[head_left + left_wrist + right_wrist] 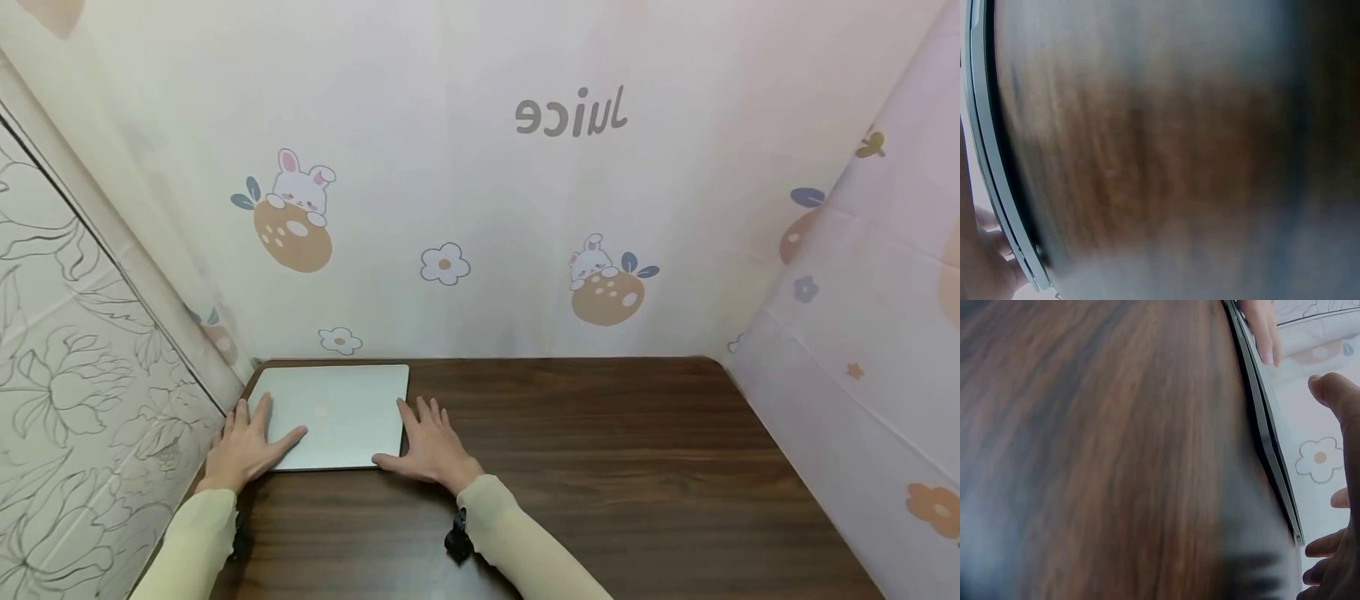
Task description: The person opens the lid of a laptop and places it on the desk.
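Observation:
A closed silver laptop [337, 417] lies flat at the back left corner of the wooden table. My left hand [238, 454] rests at its left side, fingers spread and the thumb over the lid. At the right edge is my right hand [431, 446], its fingers extended and the thumb at the near right corner. Both wrist views show the laptop's thin side, with a dark gap beneath it; the left wrist view has its edge [988, 112] at far left. Nothing is gripped between curled fingers.
The dark brown wooden table [637, 450] extends to the right of the laptop. A printed curtain [480, 192] hangs along the back edge, another patterned sheet [870, 367] at the right. On the left stands a flower-patterned panel [82, 400], close to my left hand.

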A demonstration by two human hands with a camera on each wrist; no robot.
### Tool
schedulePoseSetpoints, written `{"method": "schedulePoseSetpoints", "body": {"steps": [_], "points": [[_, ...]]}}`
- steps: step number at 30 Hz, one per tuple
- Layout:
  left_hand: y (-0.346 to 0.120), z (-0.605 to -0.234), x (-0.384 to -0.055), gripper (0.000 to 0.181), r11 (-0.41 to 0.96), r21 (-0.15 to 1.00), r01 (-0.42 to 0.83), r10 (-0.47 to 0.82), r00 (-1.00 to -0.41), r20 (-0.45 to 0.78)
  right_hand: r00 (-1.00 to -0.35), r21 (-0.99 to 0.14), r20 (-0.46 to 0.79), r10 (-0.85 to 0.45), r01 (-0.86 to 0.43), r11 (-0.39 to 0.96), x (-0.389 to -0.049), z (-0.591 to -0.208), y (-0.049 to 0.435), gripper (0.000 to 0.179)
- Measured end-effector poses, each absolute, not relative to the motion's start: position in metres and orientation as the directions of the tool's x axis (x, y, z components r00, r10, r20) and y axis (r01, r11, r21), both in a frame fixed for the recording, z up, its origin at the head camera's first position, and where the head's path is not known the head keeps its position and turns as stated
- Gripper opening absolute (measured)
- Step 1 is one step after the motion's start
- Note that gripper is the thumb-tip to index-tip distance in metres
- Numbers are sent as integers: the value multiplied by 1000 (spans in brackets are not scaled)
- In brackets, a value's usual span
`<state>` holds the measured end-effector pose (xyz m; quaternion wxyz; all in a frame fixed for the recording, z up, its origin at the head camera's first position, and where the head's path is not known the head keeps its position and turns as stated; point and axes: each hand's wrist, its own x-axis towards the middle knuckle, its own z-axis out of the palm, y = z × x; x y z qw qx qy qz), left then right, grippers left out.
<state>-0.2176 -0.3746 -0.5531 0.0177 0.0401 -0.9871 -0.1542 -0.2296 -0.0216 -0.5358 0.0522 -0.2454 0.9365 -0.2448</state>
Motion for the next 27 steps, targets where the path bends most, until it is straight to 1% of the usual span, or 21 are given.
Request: {"method": "schedulePoseSetpoints", "body": {"steps": [5, 13, 18, 22, 27], "points": [[-375, -555, -220, 112, 952, 298, -73, -88, -995, 38, -869, -471, -3, -495, -435, 767, -227, -541, -33, 104], [-375, -560, -223, 113, 943, 320, -94, -99, -995, 0, -871, -425, -20, -491, -437, 793, -223, -542, -48, 105], [-378, -562, -226, 113, 943, 321, -88, -93, -996, -1, -876, -421, -18, -482, -431, 798, -226, -543, -52, 106], [-377, -559, -228, 112, 946, 316, -69, -78, -997, 15, -883, -442, -34, -469, -408, 799, -230, -543, -51, 105], [-375, -555, -228, 113, 948, 312, -65, -75, -997, 20, -878, -428, -45, -477, -414, 803, -234, -542, -52, 104]]}}
